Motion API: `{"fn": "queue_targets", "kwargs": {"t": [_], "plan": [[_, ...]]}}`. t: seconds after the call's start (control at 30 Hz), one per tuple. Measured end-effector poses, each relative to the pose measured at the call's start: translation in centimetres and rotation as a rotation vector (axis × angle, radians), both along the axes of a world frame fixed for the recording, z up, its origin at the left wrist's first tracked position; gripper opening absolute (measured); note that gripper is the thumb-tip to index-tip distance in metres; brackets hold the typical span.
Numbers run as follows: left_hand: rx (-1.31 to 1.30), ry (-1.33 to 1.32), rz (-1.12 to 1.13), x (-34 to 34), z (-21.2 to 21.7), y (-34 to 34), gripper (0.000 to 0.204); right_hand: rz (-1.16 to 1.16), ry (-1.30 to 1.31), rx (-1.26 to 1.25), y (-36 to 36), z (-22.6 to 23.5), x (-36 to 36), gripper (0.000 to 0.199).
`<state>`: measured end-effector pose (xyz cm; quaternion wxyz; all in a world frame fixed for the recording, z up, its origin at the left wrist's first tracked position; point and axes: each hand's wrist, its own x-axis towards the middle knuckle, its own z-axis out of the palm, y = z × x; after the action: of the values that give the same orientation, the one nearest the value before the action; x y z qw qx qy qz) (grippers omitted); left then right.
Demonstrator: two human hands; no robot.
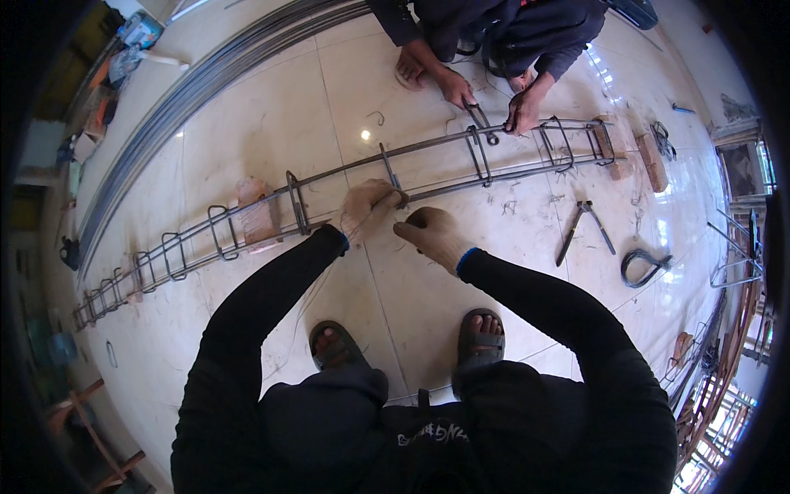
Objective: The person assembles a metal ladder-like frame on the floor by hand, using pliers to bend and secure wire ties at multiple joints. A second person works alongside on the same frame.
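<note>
A long rebar cage (298,202) of thin steel bars and rectangular stirrups runs across the floor before me. My left hand (366,210), in a pale knit glove, is closed at the near bar beside a stirrup (389,167). Thin binding wire (298,317) trails down from it towards my feet. Just to the right, my right hand (432,236), gloved likewise, has its fingers curled and thumb towards the bar; whatever its fingertips pinch is too small to make out. Pincers (583,212) lie with handles spread to the right of my hands.
Across the cage, a crouching person's hands (524,109) work on it with a dark tool (479,115). Blocks (257,212) prop the cage. A wire coil (628,267) lies at right, loose wire bits around. Long bars (197,90) lie bundled at far left. My sandalled feet (333,344) stand close.
</note>
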<state>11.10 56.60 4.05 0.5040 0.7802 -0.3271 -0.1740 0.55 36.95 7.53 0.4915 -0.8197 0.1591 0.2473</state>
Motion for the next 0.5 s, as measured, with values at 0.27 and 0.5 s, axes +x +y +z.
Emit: {"fn": "queue_targets", "kwargs": {"t": [0.27, 0.5], "plan": [[0.028, -0.118, -0.007, 0.5, -1.6, 0.4, 0.024, 0.229, -0.292, -0.546, 0.2, 3.7, 2.4, 0.055], [0.055, -0.09, 0.027, 0.0, -0.6, -0.5, 0.023, 0.285, -0.156, -0.279, 1.6, -2.2, 2.3, 0.041]]}}
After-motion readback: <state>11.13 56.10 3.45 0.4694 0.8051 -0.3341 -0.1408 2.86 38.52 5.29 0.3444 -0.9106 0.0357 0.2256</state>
